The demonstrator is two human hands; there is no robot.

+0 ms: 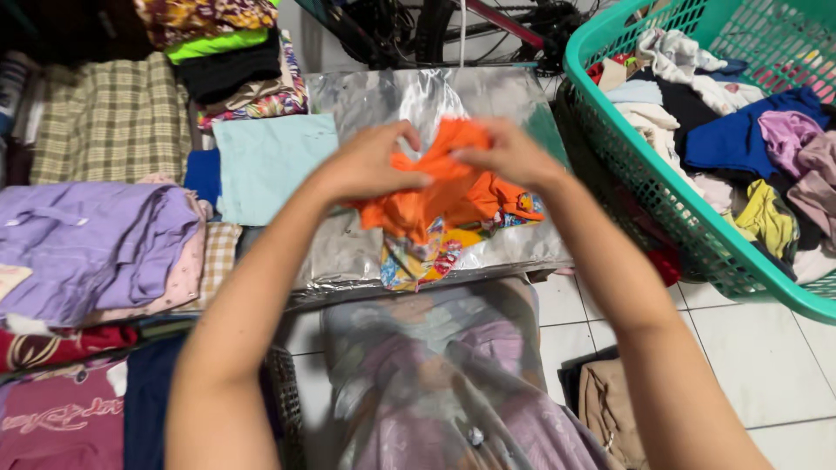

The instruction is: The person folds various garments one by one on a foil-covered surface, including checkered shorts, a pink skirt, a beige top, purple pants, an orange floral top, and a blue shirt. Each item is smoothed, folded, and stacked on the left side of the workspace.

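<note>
Garment, small, bright orange cotton with a multicoloured printed hem (444,204): bunched and lifted above the silver foil-covered bench (366,96), so it hangs free for handling. Left hand (370,165) and right hand (509,155) hold its upper edge; fingers (402,139) of both pinch the fabric, close together. Left of the fingers: pale blue folded cloth (270,165), lilac folded garment (87,244), stacked flat to keep sorted piles apart. Right of the fingers: teal plastic lattice laundry basket (644,183), holding loose, unfolded clothes within reach.
</note>
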